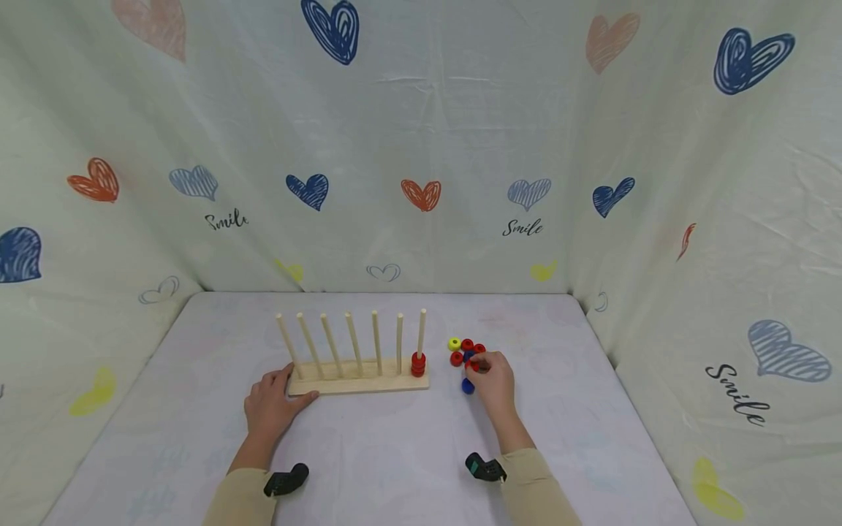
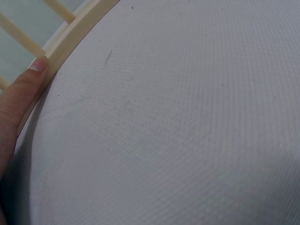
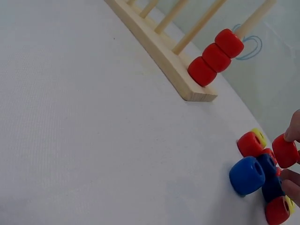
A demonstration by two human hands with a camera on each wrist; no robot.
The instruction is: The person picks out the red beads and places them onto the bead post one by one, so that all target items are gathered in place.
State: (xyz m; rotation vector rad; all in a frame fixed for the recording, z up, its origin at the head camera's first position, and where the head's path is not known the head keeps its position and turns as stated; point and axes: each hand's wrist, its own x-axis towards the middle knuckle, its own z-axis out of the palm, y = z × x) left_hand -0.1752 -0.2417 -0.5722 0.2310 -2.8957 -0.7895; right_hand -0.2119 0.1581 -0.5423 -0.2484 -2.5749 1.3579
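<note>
R hand (image 1: 495, 380) pinches glossy round red bead (image 3: 284, 151), L hand (image 1: 270, 405) pale wooden peg rack (image 1: 358, 385); R-wrist cam adds 2nd yellow bead (image 3: 292, 206) nr R.

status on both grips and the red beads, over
Left grip holding rack's left end. Right grip pinching a red bead. Three red beads on rightmost peg. Nothing blocking its top.

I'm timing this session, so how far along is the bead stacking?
Done: three red beads sit on the rightmost peg. In hand: the right hand pinches another red bead. Apparently left: loose red, blue and yellow beads; six pegs stand bare.
</note>
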